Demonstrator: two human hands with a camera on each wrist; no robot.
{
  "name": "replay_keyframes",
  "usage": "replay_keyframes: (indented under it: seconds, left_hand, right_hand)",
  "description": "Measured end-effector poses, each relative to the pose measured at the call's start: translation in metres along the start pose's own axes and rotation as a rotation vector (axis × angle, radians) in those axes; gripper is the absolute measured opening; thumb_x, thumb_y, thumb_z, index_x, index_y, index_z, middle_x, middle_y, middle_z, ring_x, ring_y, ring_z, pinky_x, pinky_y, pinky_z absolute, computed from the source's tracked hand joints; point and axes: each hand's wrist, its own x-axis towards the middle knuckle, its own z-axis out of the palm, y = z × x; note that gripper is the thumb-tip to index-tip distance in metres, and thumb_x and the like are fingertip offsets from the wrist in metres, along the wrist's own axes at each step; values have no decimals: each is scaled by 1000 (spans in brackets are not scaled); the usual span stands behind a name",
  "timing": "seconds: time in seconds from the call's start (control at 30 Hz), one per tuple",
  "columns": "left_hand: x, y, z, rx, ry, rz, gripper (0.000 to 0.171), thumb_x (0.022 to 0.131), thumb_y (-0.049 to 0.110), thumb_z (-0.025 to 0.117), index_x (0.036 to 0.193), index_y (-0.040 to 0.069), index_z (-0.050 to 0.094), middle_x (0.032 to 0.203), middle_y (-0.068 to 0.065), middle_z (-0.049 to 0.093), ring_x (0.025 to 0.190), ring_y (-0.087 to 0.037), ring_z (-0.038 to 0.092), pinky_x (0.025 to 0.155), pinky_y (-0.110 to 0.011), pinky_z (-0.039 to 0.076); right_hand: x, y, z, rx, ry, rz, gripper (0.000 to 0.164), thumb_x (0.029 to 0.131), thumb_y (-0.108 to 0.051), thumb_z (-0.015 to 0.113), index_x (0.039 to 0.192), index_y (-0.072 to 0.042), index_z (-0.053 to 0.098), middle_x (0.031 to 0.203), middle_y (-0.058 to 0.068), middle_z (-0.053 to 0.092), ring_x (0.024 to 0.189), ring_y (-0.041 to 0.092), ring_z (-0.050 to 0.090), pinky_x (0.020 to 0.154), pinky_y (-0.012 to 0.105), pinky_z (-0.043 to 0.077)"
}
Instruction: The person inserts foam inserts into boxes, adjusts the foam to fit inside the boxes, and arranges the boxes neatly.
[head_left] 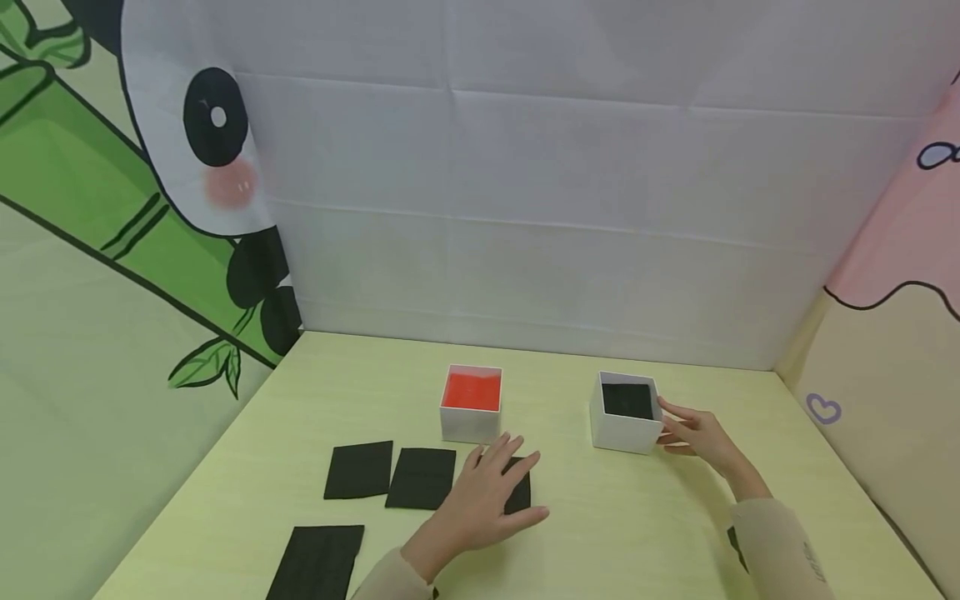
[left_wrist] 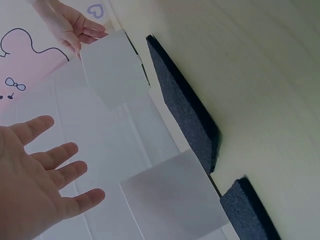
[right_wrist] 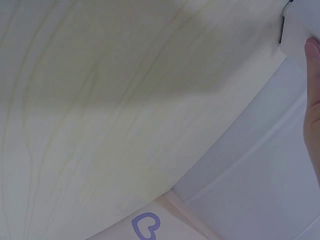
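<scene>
In the head view my left hand point(head_left: 483, 504) hovers with spread fingers above a black square foam piece point(head_left: 519, 487), hiding part of it. Nothing is in its grasp; the left wrist view shows the same hand point(left_wrist: 45, 175) with fingers apart. My right hand point(head_left: 697, 437) touches the right side of a white open box point(head_left: 626, 434) with fairly straight fingers. Inside that box lies a black piece point(head_left: 628, 401). Another white box point(head_left: 470, 425), with a red piece point(head_left: 472, 392) inside, stands just beyond my left hand. Only part of the right hand point(right_wrist: 312, 110) shows in the right wrist view.
More black pieces lie on the pale wood-grain table point(head_left: 585, 533): one at the left point(head_left: 358, 470), one beside it point(head_left: 420, 478), and a larger one point(head_left: 317, 562) nearer the front edge. A white cloth backdrop point(head_left: 525, 208) rises behind the table.
</scene>
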Motion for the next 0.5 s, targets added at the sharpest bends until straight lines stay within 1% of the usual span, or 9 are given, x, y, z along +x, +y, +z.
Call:
replay_keyframes:
  seconds: [0.23,0.33,0.5]
  left_hand:
    - [-9,-6,1,-4,35,-18,61,86,58,40,133,20,43,136,-7,36,127,-27,26,93,-54,27]
    - [-15,-9,2,-24,35,-33,62,86,59,39,132,19,45,136,-7,37,127,-27,26,93,-55,26]
    - [-23,-14,0,-54,0,-78,67,85,64,34,133,19,44,137,-7,36,128,-27,24,95,-56,23]
  right_hand:
    - [-1,0,0,-3,0,-3,57,90,-15,53,132,11,24,111,35,50,89,43,57,73,40,48]
    - [-1,0,0,-3,-3,-4,56,91,-14,52,133,11,24,108,34,53,90,44,56,73,40,48]
    - [-2,0,0,3,-2,2,56,91,-13,51,133,11,23,105,32,55,90,45,55,73,40,48]
